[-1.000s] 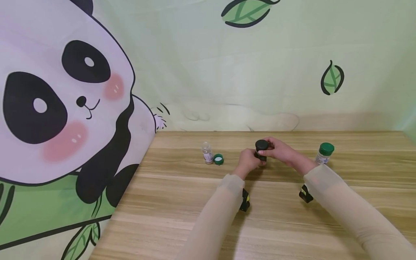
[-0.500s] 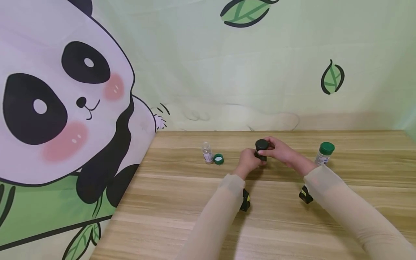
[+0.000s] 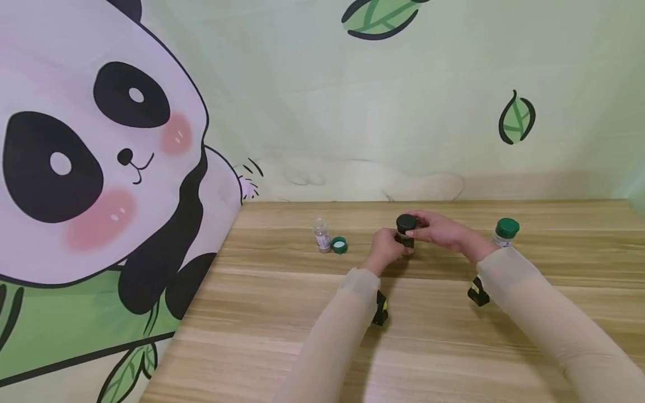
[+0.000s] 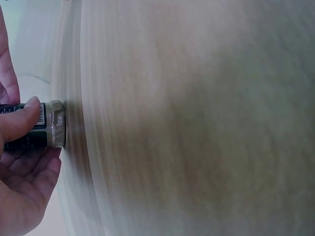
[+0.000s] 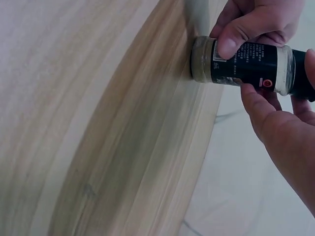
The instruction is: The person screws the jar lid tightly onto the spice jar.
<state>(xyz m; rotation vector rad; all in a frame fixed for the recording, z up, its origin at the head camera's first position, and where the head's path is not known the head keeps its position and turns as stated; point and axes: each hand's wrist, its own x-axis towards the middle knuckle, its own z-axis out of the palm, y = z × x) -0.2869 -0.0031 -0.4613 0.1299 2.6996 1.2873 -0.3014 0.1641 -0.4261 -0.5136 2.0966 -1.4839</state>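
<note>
A spice jar (image 5: 246, 66) with a black label and black lid (image 3: 406, 222) is between both hands, upright in the head view. My left hand (image 3: 385, 246) grips its body, the thumb lying over the label near the barcode in the left wrist view. My right hand (image 3: 443, 229) pinches the jar at the lid from the right, with one finger touching the label in the right wrist view. Pale powder shows through the glass base. Whether the base touches the table is hard to tell.
A small clear bottle (image 3: 321, 236) stands uncapped to the left, beside an upturned green cap (image 3: 339, 245). To the right is a green-lidded jar (image 3: 506, 229), partly behind the right sleeve. The wooden table (image 3: 252, 313) meets a printed cloth backdrop at its far edge.
My right hand and wrist have shifted slightly to the right, and its fingers have changed position at the lid. The left hand keeps its hold on the jar.
</note>
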